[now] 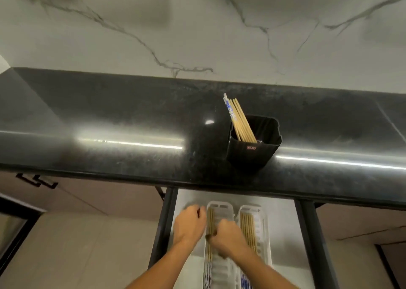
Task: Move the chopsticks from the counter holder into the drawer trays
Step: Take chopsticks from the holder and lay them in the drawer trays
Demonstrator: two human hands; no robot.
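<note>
A black holder (254, 150) stands near the front edge of the dark counter (109, 117) with several bamboo chopsticks (241, 121) leaning to its left side. Below, in the open drawer (283, 222), two white trays lie side by side. The left tray (219, 266) holds chopsticks (210, 220) along its left side; the right tray (261, 218) holds several chopsticks (248, 229). My left hand (190, 225) rests at the left tray's left rim, fingers curled. My right hand (227, 237) is over the left tray, closed around what looks like chopstick ends. Both hands are blurred.
A white marble backsplash (197, 25) rises behind the counter. Dark drawer rails (164, 222) frame the drawer left and right. Cabinet fronts with a black handle (37, 181) sit at the lower left, and a tiled floor (87, 255) lies below.
</note>
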